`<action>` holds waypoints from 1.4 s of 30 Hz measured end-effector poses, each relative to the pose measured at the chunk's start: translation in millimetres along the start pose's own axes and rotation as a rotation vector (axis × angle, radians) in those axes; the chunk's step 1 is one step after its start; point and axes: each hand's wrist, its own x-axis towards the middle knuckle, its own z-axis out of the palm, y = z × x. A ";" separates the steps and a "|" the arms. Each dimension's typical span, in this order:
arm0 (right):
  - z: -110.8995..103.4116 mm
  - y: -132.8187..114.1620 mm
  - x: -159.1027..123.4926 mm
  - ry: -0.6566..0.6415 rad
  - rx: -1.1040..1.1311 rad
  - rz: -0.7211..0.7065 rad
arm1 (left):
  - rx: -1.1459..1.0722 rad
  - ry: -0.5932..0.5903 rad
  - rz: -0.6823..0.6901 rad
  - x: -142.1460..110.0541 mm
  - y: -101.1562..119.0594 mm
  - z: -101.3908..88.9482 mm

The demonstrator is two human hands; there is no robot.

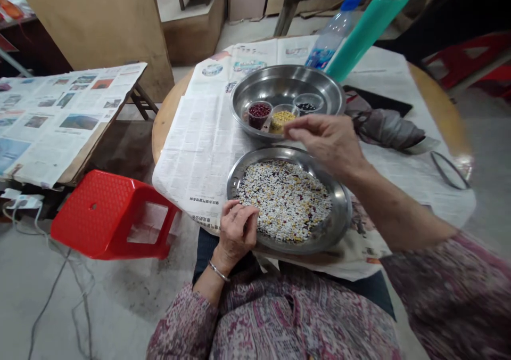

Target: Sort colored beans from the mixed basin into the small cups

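Observation:
A steel plate full of mixed white, yellow and dark grains lies near the table's front edge. My left hand rests curled on its near left rim. My right hand hovers with pinched fingers over a cup of yellow grains; whether it holds grains I cannot tell. That cup stands in a steel bowl between a cup of red beans and a cup of black beans.
Newspaper covers the round wooden table. A plastic bottle and a teal cylinder stand behind the bowl. A folded grey umbrella lies right. A red stool sits left, beside a paper-covered bench.

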 end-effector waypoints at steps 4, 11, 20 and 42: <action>2.3 8.0 -53.0 -0.385 -0.112 -0.021 | -0.007 -0.002 -0.001 0.2 -0.4 0.4; 11.5 26.3 -76.1 -0.475 -0.397 -0.200 | 0.003 0.006 0.003 0.7 -0.1 1.1; 29.1 34.3 -80.0 -0.429 -0.589 -0.338 | 0.001 0.000 0.001 1.1 0.2 0.7; 15.9 21.0 -76.8 -0.401 -0.463 -0.244 | 0.006 -0.003 0.000 0.2 -0.3 1.4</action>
